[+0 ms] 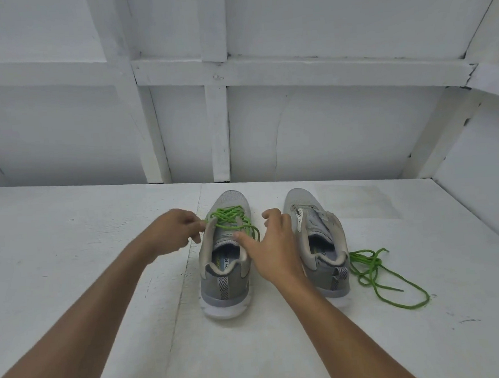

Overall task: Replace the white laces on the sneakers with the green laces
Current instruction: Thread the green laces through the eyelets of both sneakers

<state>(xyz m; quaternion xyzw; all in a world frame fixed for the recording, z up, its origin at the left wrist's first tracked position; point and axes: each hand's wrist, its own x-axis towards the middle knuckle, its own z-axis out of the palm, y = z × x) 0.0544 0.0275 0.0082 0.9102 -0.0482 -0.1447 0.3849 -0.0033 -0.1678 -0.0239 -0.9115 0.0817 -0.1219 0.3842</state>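
**Green laces halfway in: one sneaker threaded, one still bare**

Green laces go into a pair of grey sneakers that stand side by side, heels toward the camera, on a white painted surface (71, 258) before a white panelled wall (326, 125). On the left sneaker (224, 278) a green lace (232, 219) already criss-crosses the eyelets over the forefoot, its strands bunched and slack, not drawn snug. The person's left hand (175, 231) pinches that lace at the shoe's left edge, fingers curled around the cord. The right hand (275, 245) lies between the two shoes with fingers loose and spread, grasping nothing. Its thumb rests on the left sneaker's tongue beside the lace.

The right sneaker (320, 225) carries no lace at all. Its tongue flops open and its eyelets stand empty. The second green lace (369, 264) lies in a loose tangle on the surface just beside that shoe's heel, on its outer side, untouched.

No white laces are in view, so the removal appears complete for both shoes. By this showing the job is roughly at its midpoint or a little short of it. The left shoe's lacing seems to need finishing and tightening, and the right shoe remains to be laced from the first eyelet.
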